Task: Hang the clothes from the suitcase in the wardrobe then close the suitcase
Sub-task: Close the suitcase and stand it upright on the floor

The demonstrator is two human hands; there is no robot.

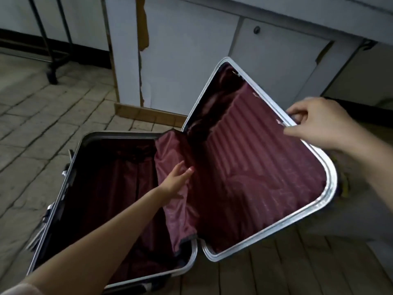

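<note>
An open suitcase lies on the floor, with a silver metal frame [63,184] and dark red lining. Its left half is flat and shows no clothes inside. Its lid [331,182] on the right is raised at a slant. My right hand [314,124] grips the lid's upper rim with curled fingers. My left hand [176,182] reaches into the middle with straight fingers and presses the loose red divider flap [176,209] near the hinge.
White cabinet doors [180,50] with a dark knob [257,29] stand just behind the suitcase. A black metal stand [53,67] is at the back left. Stone tiles cover the floor on the left, wooden boards [276,271] lie at the front right.
</note>
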